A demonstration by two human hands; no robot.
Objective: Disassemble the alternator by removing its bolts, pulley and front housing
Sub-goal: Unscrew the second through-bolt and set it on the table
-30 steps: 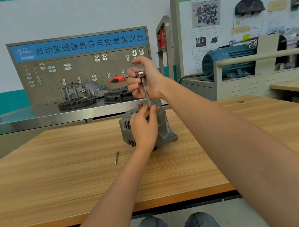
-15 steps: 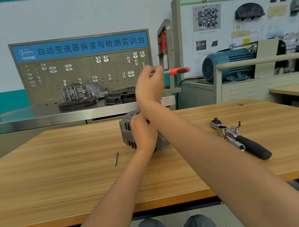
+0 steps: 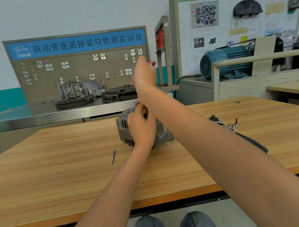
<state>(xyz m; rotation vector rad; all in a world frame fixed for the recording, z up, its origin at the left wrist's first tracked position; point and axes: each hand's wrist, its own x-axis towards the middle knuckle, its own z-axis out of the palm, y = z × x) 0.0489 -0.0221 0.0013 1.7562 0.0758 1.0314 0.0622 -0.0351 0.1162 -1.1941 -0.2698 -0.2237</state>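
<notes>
My right hand (image 3: 144,74) grips the red-handled ratchet (image 3: 152,63) above; left hand (image 3: 141,126) clamps the alternator (image 3: 126,127) below. Socket could slip if it tips.

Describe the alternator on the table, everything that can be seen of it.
The alternator is a grey, cast-metal-looking body with vertical vent slots round its side and a mounting lug low on its right. It stands on the wooden table, near the middle. The left hand grips its near side; the right forearm crosses over it, hiding much of the top. A small brass-coloured part shows at its top.
</notes>
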